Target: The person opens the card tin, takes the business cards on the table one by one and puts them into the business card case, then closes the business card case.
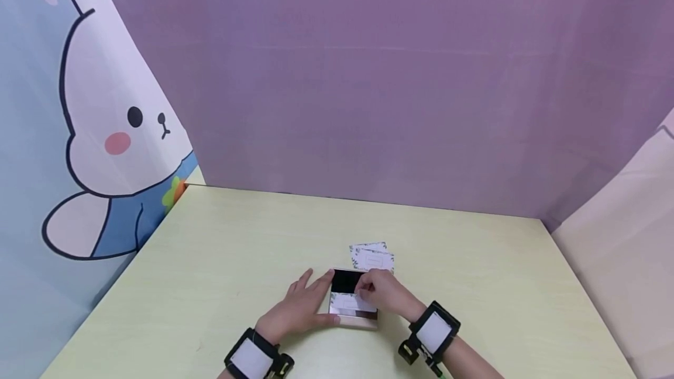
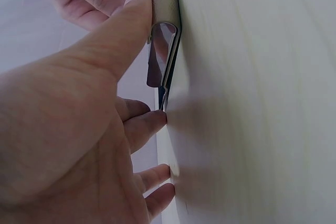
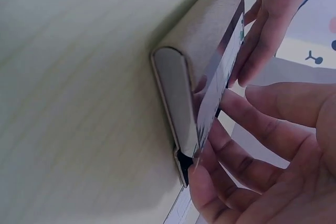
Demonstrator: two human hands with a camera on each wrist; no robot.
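Card case (image 1: 351,303), open, lies flat on the pale yellow-green worktop (image 1: 221,262), near its front edge. Black inner lid faces up; a white card sits over the lower half. Left hand (image 1: 300,309) steadies the case: thumb against the near edge, fingers straight along the left side. Right hand (image 1: 384,291) pinches the card at the case mouth, fingers curled. Two patterned cards (image 1: 372,257) lie just beyond the case, overlapping. Purple backdrop (image 1: 368,75) behind; rabbit cartoon curtain (image 1: 95,133) at left.
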